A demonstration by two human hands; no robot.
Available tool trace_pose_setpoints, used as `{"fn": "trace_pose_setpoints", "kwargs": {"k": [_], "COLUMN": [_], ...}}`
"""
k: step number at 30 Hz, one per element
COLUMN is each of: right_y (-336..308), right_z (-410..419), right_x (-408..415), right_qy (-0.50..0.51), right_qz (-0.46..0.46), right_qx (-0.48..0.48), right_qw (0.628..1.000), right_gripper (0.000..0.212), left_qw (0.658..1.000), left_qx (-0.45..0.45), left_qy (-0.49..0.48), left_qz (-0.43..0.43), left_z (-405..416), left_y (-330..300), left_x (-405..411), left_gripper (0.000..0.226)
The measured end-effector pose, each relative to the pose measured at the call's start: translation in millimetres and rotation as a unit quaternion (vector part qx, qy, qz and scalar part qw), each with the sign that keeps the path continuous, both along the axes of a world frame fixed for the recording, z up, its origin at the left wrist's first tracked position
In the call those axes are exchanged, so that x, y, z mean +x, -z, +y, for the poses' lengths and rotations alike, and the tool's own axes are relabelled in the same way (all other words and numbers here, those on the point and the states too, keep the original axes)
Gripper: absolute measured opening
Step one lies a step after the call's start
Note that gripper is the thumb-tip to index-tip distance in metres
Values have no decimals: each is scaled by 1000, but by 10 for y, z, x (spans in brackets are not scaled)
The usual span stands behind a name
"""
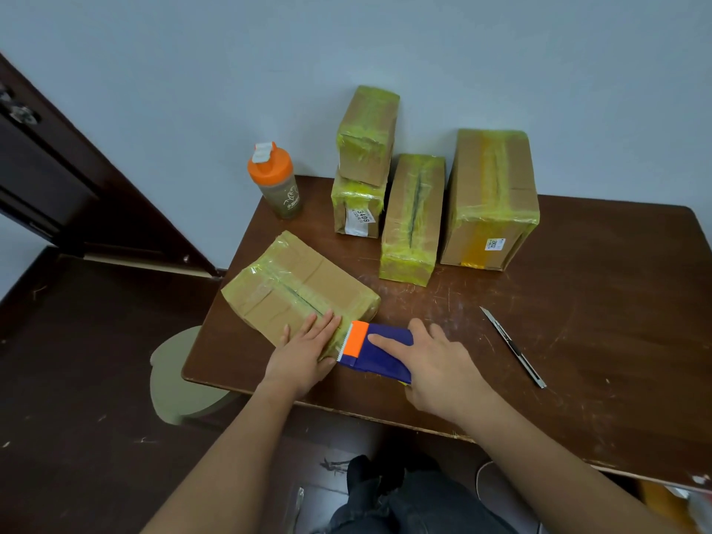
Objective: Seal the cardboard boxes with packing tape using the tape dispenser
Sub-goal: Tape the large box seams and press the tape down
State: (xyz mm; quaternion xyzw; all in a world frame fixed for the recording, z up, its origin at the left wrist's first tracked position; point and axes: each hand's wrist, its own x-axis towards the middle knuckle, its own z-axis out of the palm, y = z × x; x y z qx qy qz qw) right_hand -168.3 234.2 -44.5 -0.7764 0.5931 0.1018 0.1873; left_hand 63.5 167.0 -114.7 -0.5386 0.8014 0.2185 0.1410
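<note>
The left hand (304,350), fingers flat together, pins the tape-wrapped brown cardboard box (298,289) while, at its 3 o'clock, the right hand (435,370) grips the blue-and-orange plastic tape dispenser (375,350), likely needing a tearing pull next.

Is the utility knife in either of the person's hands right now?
No, the utility knife lies alone on the table, while the right hand grips the tape dispenser and the left hand presses on a box.
</note>
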Motion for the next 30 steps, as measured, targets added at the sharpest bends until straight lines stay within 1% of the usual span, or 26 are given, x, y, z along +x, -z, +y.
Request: {"fn": "trace_pose_setpoints", "kwargs": {"k": [6,10,15,18,20,23,30], "right_y": [-77,-101,-121,-175,-216,-262,-363], "right_z": [76,96,10,-79,-132,-202,-468], "right_x": [-210,-164,15,87,142,249,539], "right_qy": [21,38,53,53,52,45,-11], "right_qz": [5,14,56,81,95,104,180], "right_qx": [39,37,53,57,64,69,106], "right_qw": [999,998,996,994,992,991,978], "right_gripper": [87,84,82,80,75,60,41], "left_qw": [1000,1000,1000,1000,999,996,996], "left_qx": [-17,-24,-13,-11,-6,7,-1], "left_qy": [-9,-9,-3,1,-10,-26,-27], "left_qz": [-5,0,17,23,46,82,87], "left_z": [16,37,36,51,50,44,60], "left_y": [23,47,49,45,48,50,60], "left_x": [2,-9,0,-10,-9,8,16], "left_gripper": [71,75,83,83,78,74,71]}}
